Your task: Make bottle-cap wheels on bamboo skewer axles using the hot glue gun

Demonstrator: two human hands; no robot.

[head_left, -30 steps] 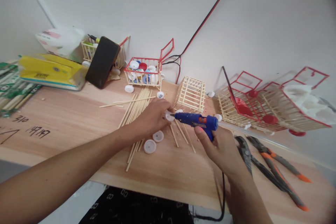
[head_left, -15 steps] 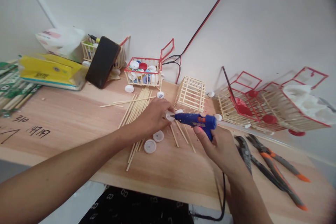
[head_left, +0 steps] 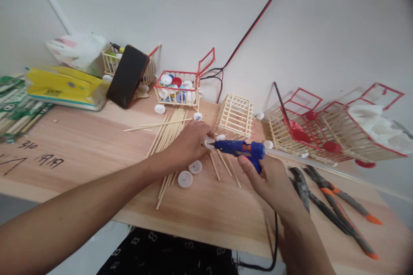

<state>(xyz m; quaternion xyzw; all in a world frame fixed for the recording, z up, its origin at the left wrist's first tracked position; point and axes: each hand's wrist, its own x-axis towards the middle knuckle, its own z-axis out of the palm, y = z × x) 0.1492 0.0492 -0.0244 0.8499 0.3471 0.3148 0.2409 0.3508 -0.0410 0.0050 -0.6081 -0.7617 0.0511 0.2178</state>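
Near the middle of the table, my left hand pinches a white bottle cap with its inner side turned to the right. My right hand is wrapped round the handle of a blue glue gun. The gun's nozzle tip meets the cap or stops just short of it; I cannot tell which. Below my left hand lie two loose bottle caps, one nearer and one farther. Thin wooden sticks spread under my left wrist. Behind the gun stands a small stick-built basket frame.
A small cart full of caps and a leaning phone are at the back. More carts stand at the right. Pliers lie beside my right forearm. Yellow packaging sits at the left. The gun's cord hangs over the front edge.
Both hands keep nearly the same pose, with the nozzle still at the cap. The whole view has shifted very slightly.
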